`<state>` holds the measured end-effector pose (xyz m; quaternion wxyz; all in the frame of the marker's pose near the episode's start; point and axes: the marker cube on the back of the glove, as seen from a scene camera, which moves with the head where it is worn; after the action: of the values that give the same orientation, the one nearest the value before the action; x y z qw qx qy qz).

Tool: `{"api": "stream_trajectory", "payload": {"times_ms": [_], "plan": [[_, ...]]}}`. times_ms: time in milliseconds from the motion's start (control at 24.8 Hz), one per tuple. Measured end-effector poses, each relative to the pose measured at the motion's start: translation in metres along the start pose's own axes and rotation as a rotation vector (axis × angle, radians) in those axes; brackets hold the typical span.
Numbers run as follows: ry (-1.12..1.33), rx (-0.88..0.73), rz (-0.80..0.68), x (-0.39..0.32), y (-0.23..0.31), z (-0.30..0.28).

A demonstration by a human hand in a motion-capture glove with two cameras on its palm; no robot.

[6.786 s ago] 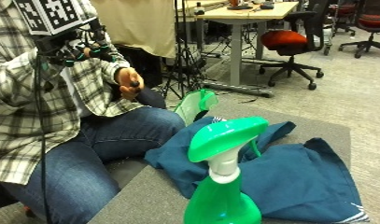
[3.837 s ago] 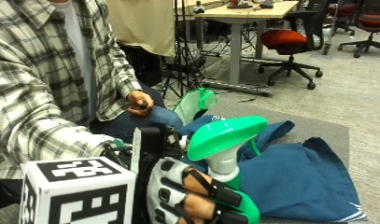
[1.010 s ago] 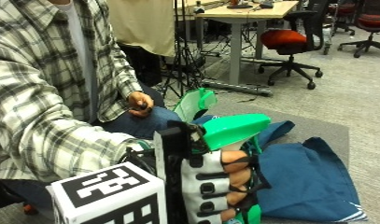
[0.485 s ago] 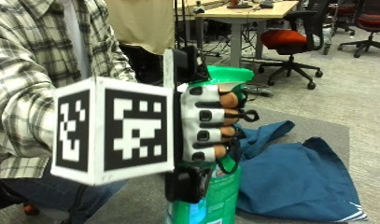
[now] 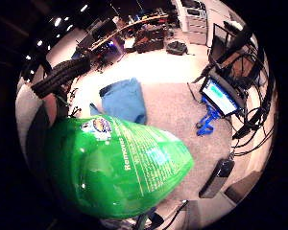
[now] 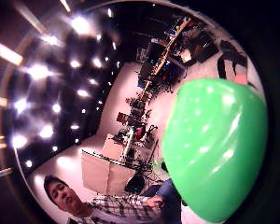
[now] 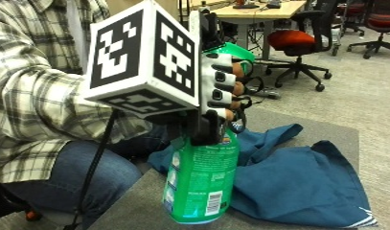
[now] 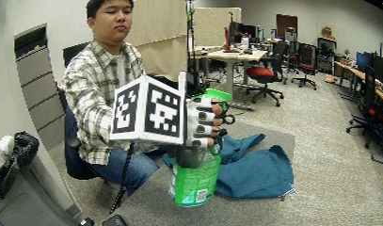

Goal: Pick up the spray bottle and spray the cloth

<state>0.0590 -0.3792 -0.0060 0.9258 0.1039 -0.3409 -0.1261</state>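
My gloved right hand (image 7: 219,91) grips the neck of the green spray bottle (image 7: 200,179), fingers curled round it just under the green spray head (image 7: 238,51). The bottle hangs upright, lifted clear of the grey table top (image 7: 137,208) near its front edge. The blue cloth (image 7: 296,179) lies crumpled on the table behind and to the right of the bottle. In the wide outside view the hand (image 8: 203,123) holds the bottle (image 8: 194,181) in front of the cloth (image 8: 257,169). The bottle's labelled body (image 5: 120,167) fills the little finger side palm view, and its spray head (image 6: 214,149) fills the thumb side view.
The person sits at the table's left side in a plaid shirt (image 7: 35,86), the bare hand (image 6: 154,201) low by the lap. Office chairs (image 7: 303,40) and a desk (image 7: 258,9) stand behind on the carpet. A monitor (image 5: 220,96) and cables lie beyond the table.
The hand reached the bottle, curled round its neck, and has raised it off the table towards the camera. The cloth has stayed put.
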Motion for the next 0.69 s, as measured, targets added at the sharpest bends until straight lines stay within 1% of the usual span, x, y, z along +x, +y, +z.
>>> {"api": "stream_trajectory", "payload": {"times_ms": [323, 687], "plan": [[0.192, -0.141, -0.056, -0.026, -0.003, 0.032], [0.312, -0.271, -0.123, -0.065, -0.016, 0.086]]}}
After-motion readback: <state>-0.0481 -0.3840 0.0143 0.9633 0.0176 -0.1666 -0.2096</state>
